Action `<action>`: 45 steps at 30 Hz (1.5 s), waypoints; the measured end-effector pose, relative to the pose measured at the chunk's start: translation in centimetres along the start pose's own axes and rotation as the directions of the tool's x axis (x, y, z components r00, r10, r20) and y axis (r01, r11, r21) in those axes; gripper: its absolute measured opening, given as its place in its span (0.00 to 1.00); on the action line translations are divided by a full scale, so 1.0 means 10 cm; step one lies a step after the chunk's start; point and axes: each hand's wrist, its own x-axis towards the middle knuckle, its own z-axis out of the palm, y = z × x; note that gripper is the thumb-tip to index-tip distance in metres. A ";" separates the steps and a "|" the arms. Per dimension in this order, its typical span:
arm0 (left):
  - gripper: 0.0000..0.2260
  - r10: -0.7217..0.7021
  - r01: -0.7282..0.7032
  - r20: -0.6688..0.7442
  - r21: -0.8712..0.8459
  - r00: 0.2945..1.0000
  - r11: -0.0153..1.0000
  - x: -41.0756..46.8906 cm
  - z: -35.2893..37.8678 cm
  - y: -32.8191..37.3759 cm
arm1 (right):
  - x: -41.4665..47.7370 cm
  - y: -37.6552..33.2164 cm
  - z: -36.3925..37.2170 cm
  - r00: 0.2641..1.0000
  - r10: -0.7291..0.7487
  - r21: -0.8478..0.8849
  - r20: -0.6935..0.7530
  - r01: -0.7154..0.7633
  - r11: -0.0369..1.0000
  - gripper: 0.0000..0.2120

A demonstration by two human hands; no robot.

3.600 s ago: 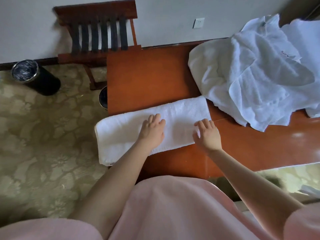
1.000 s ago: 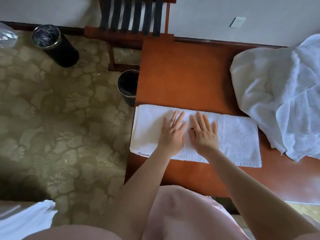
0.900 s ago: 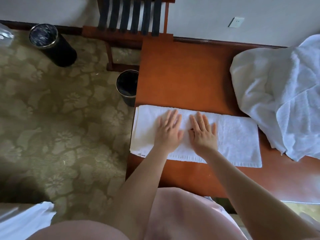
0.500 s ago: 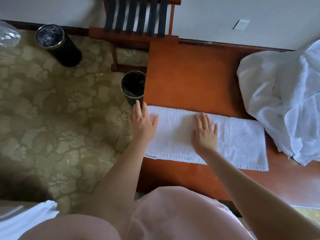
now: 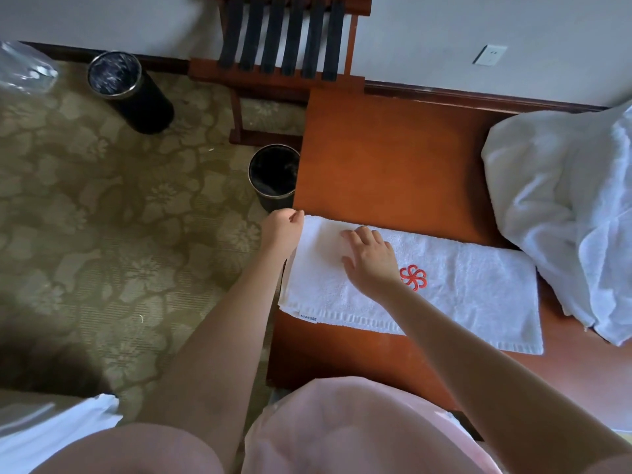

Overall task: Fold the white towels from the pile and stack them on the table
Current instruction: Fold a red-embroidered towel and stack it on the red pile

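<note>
A white towel [image 5: 472, 289] folded into a long strip lies across the near part of the wooden table [image 5: 393, 159], with a red flower emblem [image 5: 413, 277] showing near its middle. My left hand [image 5: 282, 227] pinches the towel's far left corner at the table's left edge. My right hand [image 5: 371, 258] rests flat on the towel's left half, fingers spread, just left of the emblem. The pile of loose white towels [image 5: 564, 213] is heaped on the table's right side.
A small black bin [image 5: 273, 176] stands on the patterned carpet against the table's left edge, and a second black bin [image 5: 126, 90] is farther left by the wall. A wooden slatted rack [image 5: 284, 46] stands behind the table's left corner.
My left hand slid off the towel's top to its far left corner and now pinches it. My right hand moved left along the towel, uncovering the red emblem.
</note>
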 end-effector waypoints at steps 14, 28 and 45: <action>0.07 0.021 -0.008 0.224 -0.059 0.974 0.998 0.26 -0.25 0.09 | 0.03 0.02 -0.06 0.998 0.030 0.078 0.048 -0.033 0.996 0.21; 0.13 0.049 -0.047 -0.004 0.202 0.999 0.978 0.01 -0.26 -0.08 | -0.21 -0.13 -0.05 0.990 -0.018 0.070 -0.139 0.028 0.997 0.17; 0.08 -0.384 0.431 0.224 -0.227 0.896 0.873 -0.50 -0.27 -0.37 | -0.48 -0.81 0.13 0.913 -0.402 0.101 -0.075 0.408 0.908 0.02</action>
